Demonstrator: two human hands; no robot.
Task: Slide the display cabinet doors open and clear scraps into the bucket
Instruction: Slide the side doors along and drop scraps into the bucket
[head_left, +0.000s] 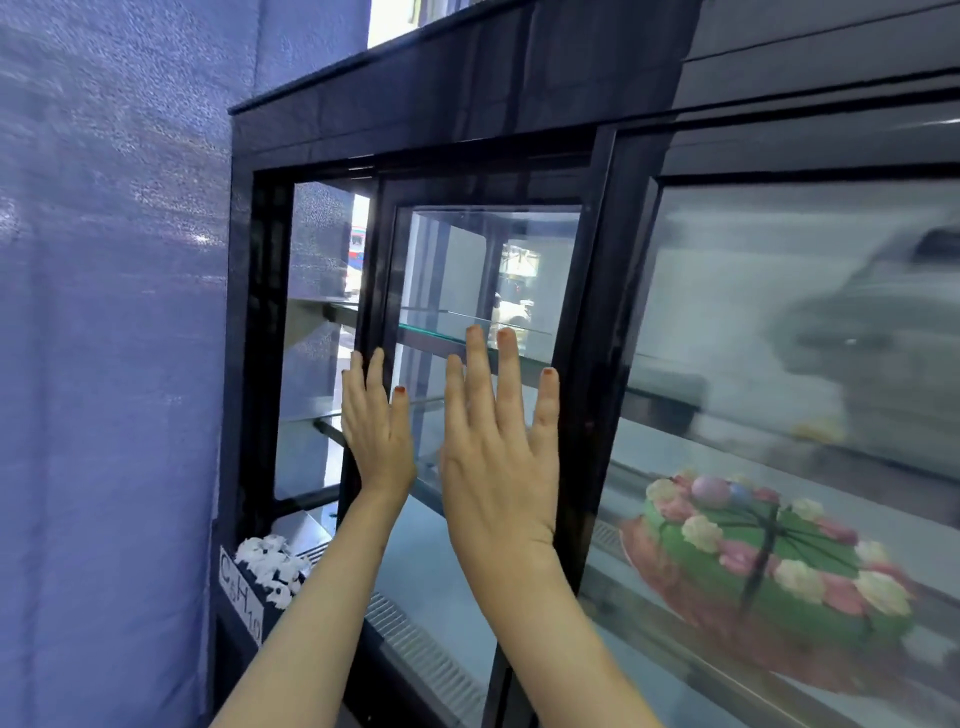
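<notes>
The sliding door (574, 312) stands tall, its long side going up and down, right under the fingers. It has a black frame around clear glass. The left hand (376, 431) lies flat on the door's left edge and the right hand (498, 457) lies flat on the glass. All fingers are straight and hold nothing. Right of the fingers, behind foggy glass, sits a round green cake (769, 561) with pink and cream flowers. Below the left fingers is a dark box (260, 597) of white crumpled bits. Further left is a bumpy blue wall (104, 364).
</notes>
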